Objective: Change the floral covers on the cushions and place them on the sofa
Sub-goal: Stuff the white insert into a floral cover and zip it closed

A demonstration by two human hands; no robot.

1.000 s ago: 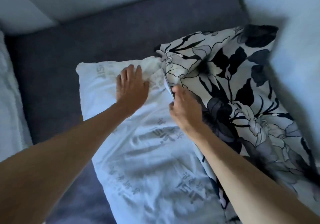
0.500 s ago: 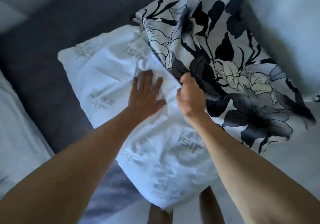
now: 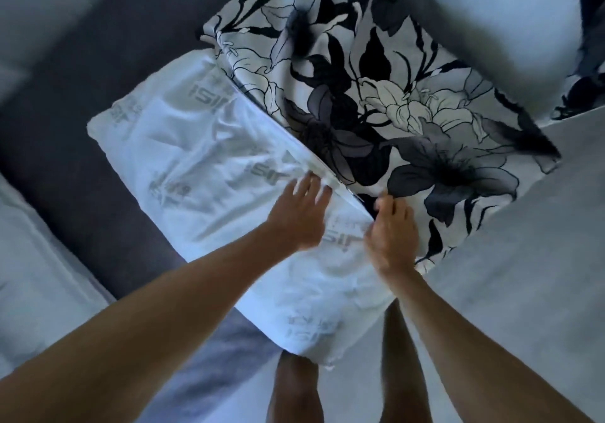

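Fingers (image 3: pixel 307 190) of your left hand (image 3: pixel 296 218) lie spread flat on the white cushion (image 3: pixel 196 160), while your right hand (image 3: pixel 391 236) curls its fingers closed on the floral cover (image 3: pixel 376 95) at its open edge. Half sheathed, the cushion rests on the dark sofa (image 3: pixel 65 167), overhanging its near edge.

The far end of the white printed cushion insert (image 3: pixel 203 147) was hidden inside the black-and-white floral fabric cover (image 3: pixel 376 95). The cover's top ran past the frame edge. Motion blur smeared the insert's grey lettering, and the right hand's (image 3: pixel 391 236) fingertips were unclear.
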